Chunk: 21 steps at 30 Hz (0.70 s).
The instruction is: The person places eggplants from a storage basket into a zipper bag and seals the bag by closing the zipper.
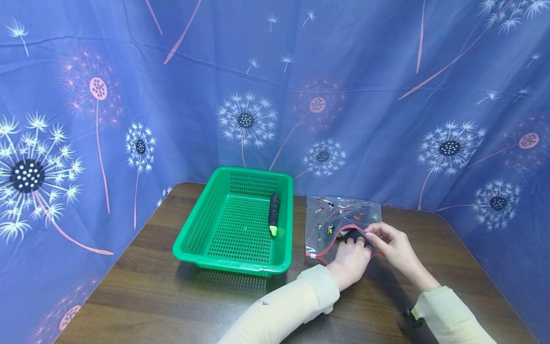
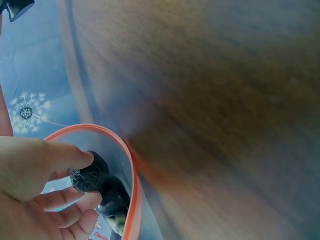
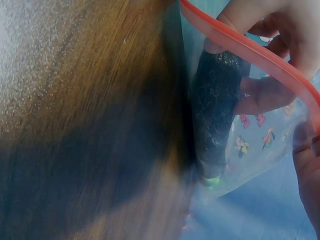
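A clear zip bag (image 1: pixel 318 229) with a red rim and cartoon prints lies on the table, its mouth spread. My left hand (image 1: pixel 354 258) reaches into it; thumb and fingers grip the end of a dark, wrinkled eggplant (image 3: pixel 212 110), whose light green tip points deeper into the bag. Beside it in the left wrist view is another dark, glossy thing (image 2: pixel 115 200), partly hidden. My right hand (image 1: pixel 395 246) pinches the bag's rim at the right. A similar dark eggplant (image 1: pixel 273 212) with a light green end lies in the green basket (image 1: pixel 232 264).
The basket stands left of the bag on the brown wooden table (image 1: pixel 142 296). A blue cloth (image 1: pixel 266 71) with dandelion prints hangs behind and along both sides. A small dark object (image 1: pixel 414 317) shows by the right sleeve.
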Available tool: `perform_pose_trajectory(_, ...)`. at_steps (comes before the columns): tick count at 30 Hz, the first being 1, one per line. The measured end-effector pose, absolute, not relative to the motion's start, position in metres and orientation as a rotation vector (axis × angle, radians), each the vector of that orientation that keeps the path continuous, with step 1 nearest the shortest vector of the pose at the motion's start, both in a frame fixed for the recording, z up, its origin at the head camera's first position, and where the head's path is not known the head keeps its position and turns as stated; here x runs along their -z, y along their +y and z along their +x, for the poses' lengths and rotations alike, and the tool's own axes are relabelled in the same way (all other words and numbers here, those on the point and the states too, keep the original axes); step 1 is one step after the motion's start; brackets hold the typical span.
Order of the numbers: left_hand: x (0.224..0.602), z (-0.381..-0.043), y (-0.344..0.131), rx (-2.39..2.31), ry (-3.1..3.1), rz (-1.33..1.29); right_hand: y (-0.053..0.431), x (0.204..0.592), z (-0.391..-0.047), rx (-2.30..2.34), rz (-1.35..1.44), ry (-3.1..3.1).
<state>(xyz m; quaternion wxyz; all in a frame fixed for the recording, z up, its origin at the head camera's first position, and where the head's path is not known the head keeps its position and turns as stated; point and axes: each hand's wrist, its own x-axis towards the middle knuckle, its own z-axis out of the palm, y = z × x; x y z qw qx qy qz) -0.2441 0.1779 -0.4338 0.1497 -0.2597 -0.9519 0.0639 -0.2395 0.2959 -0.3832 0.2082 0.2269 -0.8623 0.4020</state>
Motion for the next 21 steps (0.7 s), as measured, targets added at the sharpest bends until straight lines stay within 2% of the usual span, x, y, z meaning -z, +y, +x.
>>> perform_pose_trajectory(10,0.432,-0.241,0.174,-0.214,-2.753,-0.749,0.297,0.383,-0.24,-1.116,0.618,-2.394)
perform_pose_trajectory(21,0.413,-0.219,0.159,-0.212,-2.78,-0.786,0.299,0.385,-0.236,-1.137,0.609,-2.411)
